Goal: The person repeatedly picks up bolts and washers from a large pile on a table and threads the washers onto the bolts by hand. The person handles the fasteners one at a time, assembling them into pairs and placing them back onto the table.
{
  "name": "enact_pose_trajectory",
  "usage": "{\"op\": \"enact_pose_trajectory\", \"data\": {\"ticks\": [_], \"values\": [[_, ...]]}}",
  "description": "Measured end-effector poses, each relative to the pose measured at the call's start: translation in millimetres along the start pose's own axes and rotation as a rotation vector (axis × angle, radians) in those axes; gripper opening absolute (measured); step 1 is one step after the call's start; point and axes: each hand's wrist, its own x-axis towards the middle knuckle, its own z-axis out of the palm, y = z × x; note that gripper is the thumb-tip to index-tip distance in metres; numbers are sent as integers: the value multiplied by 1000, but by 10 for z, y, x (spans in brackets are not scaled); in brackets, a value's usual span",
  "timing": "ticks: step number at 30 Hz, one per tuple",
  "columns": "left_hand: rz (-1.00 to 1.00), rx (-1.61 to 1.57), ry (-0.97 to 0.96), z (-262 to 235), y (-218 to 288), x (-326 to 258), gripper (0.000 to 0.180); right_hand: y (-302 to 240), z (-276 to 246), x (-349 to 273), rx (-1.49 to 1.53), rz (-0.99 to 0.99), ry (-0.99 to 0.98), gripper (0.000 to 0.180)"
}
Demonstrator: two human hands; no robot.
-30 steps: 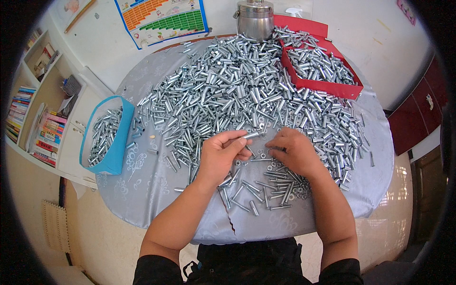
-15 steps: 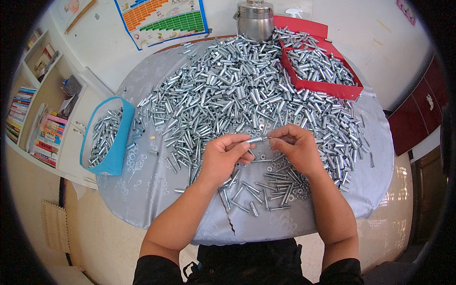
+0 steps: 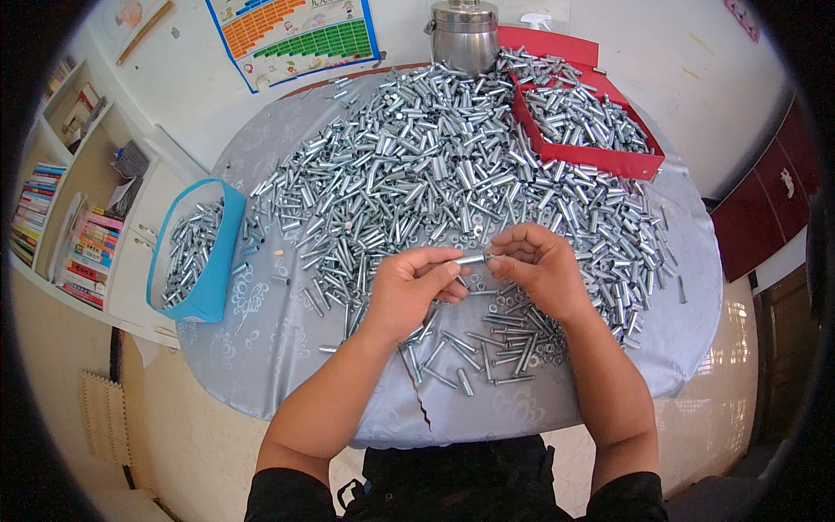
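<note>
Silver-coloured, the metal fastener (image 3: 472,258) lies crosswise over the near side of the heap (image 3: 417,165), pinched leftward by the left hand (image 3: 409,283) and rightward by the right hand (image 3: 541,268), seemingly mid-fitting, so the next move calls for steady alignment.

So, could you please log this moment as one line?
left hand: holds metal piece; right hand: at piece's right end; blue box: left, metal parts inside; red box: far right, likewise
</note>
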Motion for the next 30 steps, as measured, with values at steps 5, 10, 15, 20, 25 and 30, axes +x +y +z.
{"op": "enact_pose_trajectory", "data": {"ticks": [5, 10, 15, 20, 25, 30], "values": [[-4, -18, -42, -6, 24, -15, 25, 8, -38, 1, 0, 11, -64, 13], [-18, -77, -60, -13, 28, -10, 25, 40, -55, 7, -3, 51, -84, 15], [4, -83, 71, -37, 9, 23, 23, 29, -116, 17, -517, -168, -54, 13], [2, -105, 92, -34, 33, 11, 22, -45, -323, -2, -742, -301, -333, 13], [5, -104, 78, -33, 17, 10, 23, -67, -368, -46, -790, -279, -453, 15], [4, -94, 70, -31, 6, 16, 24, -107, -357, -73, -917, -257, -401, 14]]}}
